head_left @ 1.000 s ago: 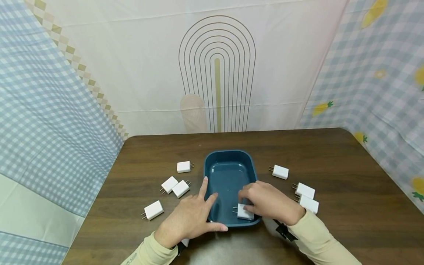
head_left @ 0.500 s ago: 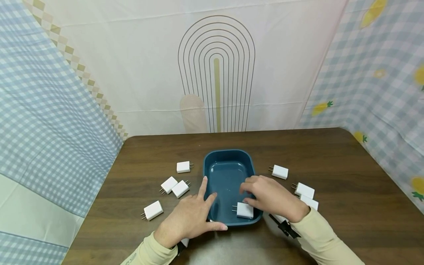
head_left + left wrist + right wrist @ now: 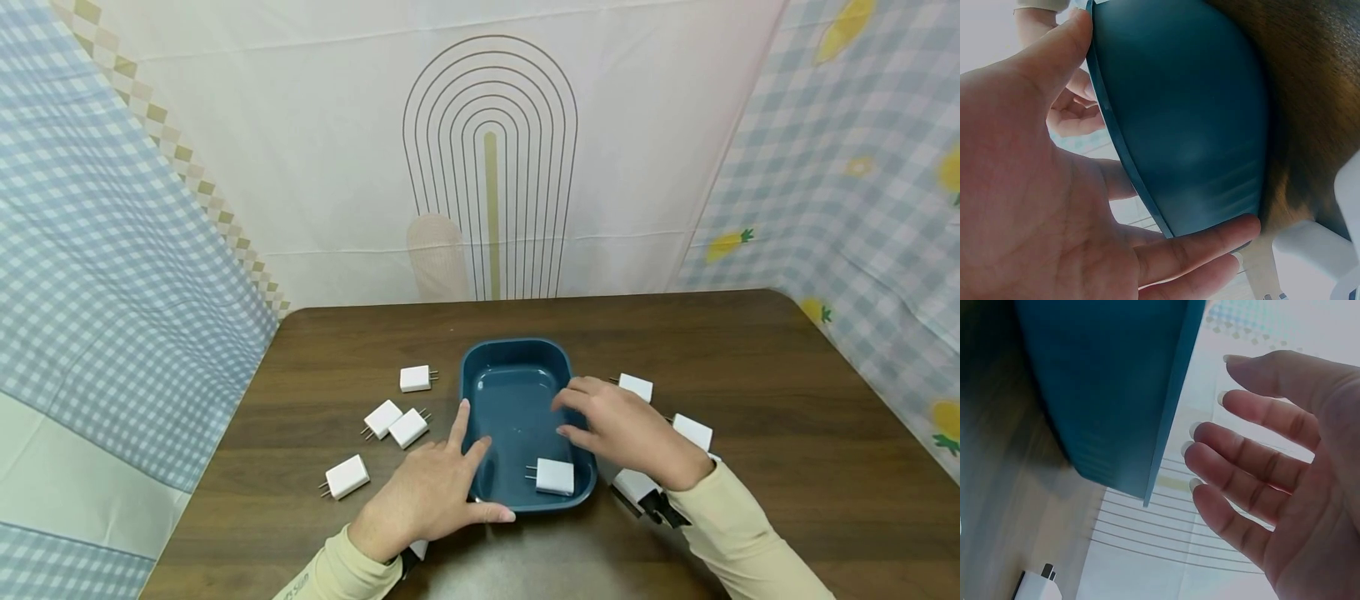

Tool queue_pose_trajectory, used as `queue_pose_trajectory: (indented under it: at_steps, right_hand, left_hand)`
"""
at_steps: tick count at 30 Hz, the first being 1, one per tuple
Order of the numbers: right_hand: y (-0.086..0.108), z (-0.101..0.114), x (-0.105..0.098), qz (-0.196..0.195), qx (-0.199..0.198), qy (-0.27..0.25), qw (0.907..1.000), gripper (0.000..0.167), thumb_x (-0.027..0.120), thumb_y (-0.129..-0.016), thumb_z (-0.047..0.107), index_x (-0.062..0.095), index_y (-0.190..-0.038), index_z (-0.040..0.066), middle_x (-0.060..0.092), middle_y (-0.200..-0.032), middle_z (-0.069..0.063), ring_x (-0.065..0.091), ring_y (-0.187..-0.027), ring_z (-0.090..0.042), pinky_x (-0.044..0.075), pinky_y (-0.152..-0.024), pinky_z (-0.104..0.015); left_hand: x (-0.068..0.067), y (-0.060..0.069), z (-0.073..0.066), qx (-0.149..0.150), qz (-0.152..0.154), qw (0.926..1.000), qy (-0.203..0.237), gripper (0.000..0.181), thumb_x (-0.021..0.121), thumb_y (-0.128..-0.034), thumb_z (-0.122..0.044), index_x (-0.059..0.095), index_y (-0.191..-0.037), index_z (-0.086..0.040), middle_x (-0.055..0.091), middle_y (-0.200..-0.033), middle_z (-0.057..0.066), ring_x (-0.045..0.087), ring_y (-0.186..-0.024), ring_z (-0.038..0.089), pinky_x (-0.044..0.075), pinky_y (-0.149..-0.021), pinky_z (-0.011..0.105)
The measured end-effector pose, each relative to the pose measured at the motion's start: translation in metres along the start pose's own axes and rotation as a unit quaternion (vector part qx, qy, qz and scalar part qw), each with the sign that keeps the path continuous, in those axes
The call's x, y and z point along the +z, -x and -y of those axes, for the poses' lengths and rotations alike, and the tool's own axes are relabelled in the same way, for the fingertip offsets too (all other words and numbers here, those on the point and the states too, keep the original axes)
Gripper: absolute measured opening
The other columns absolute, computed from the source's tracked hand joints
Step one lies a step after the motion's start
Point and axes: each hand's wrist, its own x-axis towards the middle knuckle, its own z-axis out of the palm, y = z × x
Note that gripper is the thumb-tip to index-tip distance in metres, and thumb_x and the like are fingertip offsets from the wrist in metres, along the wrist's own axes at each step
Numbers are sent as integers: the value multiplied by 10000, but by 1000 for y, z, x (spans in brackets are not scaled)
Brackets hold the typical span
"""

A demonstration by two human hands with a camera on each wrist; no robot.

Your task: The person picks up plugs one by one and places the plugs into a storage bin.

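A dark blue plastic bin (image 3: 517, 400) with rounded corners stands on the table. One white charger plug (image 3: 555, 477) lies inside at its near right corner, prongs pointing left. My left hand (image 3: 431, 496) rests on the bin's near left corner, fingers extended. In the left wrist view, its thumb touches the rim, one finger reaches behind the rim and others lie along the outer wall. Over the bin's right rim hovers my right hand (image 3: 622, 425), fingers loosely bent and nothing in them; the right wrist view shows its fingertips apart from the bin.
Left of the bin lie several white charger plugs, including one (image 3: 347, 477) nearest the left edge. More lie to the right, among them one (image 3: 636, 387) at the back and one (image 3: 692, 432) partly behind the right hand. A curtain (image 3: 337, 150) hangs behind the table.
My right hand has let go of the charger plug in the bin and moved up and right to the rim. The left hand stays in place.
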Motion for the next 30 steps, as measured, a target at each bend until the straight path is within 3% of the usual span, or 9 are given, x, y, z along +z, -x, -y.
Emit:
queue_pose_trajectory:
  at_steps: [11,18,30]
  right_hand:
    - [1,-11,-4,-162,478,-34,9987,334,818,-864,230,699,-1162,137,648,-1103,-2,631,-824,-100,549,-703,-258]
    - [2,-22,-4,-186,769,-38,9969,482,805,-879,226,627,-1304,85,646,-1224,-73,684,-972,-190,588,-789,-383]
    - [7,-47,-9,-109,1211,81,9926,461,767,-909,216,615,-1314,54,651,-1250,-140,681,-945,-245,569,-766,-441]
  left_hand:
    - [0,0,-1,-35,17,10000,18,1005,510,-804,-863,473,-1523,-162,136,-1680,251,687,-1152,353,513,-998,469]
    - [0,0,-1,-20,14,10000,82,1003,519,-805,-857,470,-1524,-159,120,-1683,249,682,-1163,356,517,-992,474]
    - [0,2,-1,-14,-72,10000,56,987,529,-811,-845,477,-1519,-160,130,-1680,254,695,-1139,340,524,-966,452]
